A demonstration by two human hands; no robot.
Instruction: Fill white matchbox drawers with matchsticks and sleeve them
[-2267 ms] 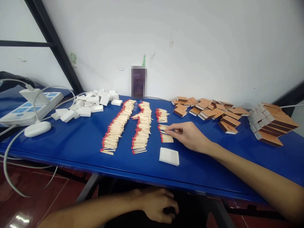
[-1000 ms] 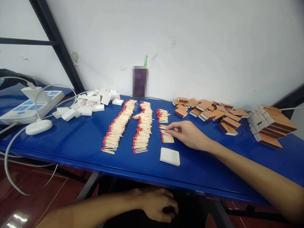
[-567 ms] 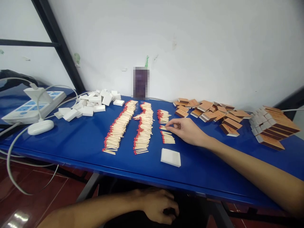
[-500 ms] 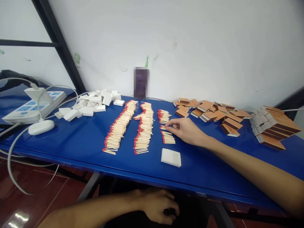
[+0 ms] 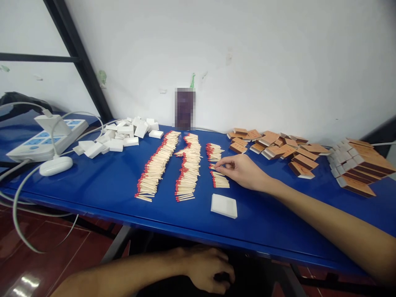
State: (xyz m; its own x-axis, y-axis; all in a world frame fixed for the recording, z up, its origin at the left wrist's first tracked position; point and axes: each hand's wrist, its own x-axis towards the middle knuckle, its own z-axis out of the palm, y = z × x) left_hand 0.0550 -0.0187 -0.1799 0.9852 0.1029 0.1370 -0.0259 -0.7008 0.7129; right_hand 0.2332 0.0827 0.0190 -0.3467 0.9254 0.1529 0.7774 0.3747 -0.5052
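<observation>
My right hand (image 5: 239, 169) reaches in from the right with thumb and forefinger pinched on a few matches (image 5: 212, 166) in the shortest row. Above and below the fingertips lie small groups of red-headed matches (image 5: 213, 152), heads to the left. Just in front of them sits a white matchbox tray (image 5: 224, 206). Two longer rows of matches, a left one (image 5: 157, 167) and a middle one (image 5: 188, 169), run from the back toward the front. Below the table edge, my left hand (image 5: 210, 270) rests on my lap, loosely curled, with a gap between thumb and fingers and nothing visible in it.
White matchbox trays (image 5: 123, 134) are heaped at the back left. Brown matchbox sleeves (image 5: 275, 146) lie scattered at the back right, beside stacked matchboxes (image 5: 359, 165). A power strip (image 5: 46, 140) with white cables occupies the left of the blue table (image 5: 173, 218). A blurred dark rectangle (image 5: 185, 109) stands against the wall.
The whole view has shifted very slightly. My right hand stays at the short row, its fingertips now a touch closer over the matches. My left hand has not moved.
</observation>
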